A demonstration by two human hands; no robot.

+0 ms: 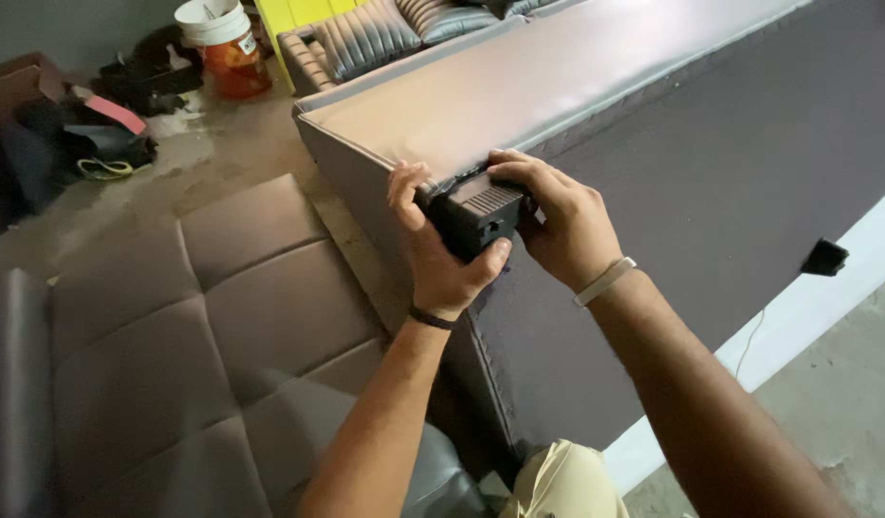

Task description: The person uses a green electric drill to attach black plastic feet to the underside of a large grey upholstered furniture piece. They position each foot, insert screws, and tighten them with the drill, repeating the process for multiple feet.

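1. Stapler-like black tool (477, 213), boxy with a ribbed top face, sits near the centre of the head view, pressed against the top edge of an upholstered sofa frame (711, 144), where grey leatherette (519, 86) meets the dark backing fabric.
2. Left hand (435, 251) wraps the tool from its 9 o'clock side: thumb under the near end, fingers curled over the far side, closed firmly on the tool. A thin dark band circles that wrist.
3. Right hand (560, 219) covers the tool from 3 o'clock, fingers bent over its top and onto the frame edge, thumb hidden; it too is closed around the tool. A pale bracelet (604, 281) lies across that wrist.
4. At 8 o'clock from the hands lies a brown tufted seat cushion (212, 326) with stitched square panels, close beside the frame.
5. At 11 o'clock, well apart, an orange bucket with a white one stacked in it (226, 48) stands on the concrete floor (212, 144), near a heap of dark scraps (87, 134).
6. At 12 o'clock, beyond the frame, a ribbed grey sofa section (365, 36) rests.
7. At 3 o'clock, a small black block (825, 257) sticks out at the lower edge of the dark backing, above a white strip (797, 317).
8. At 6 o'clock, a khaki-clothed knee (562, 484) shows at the bottom edge.
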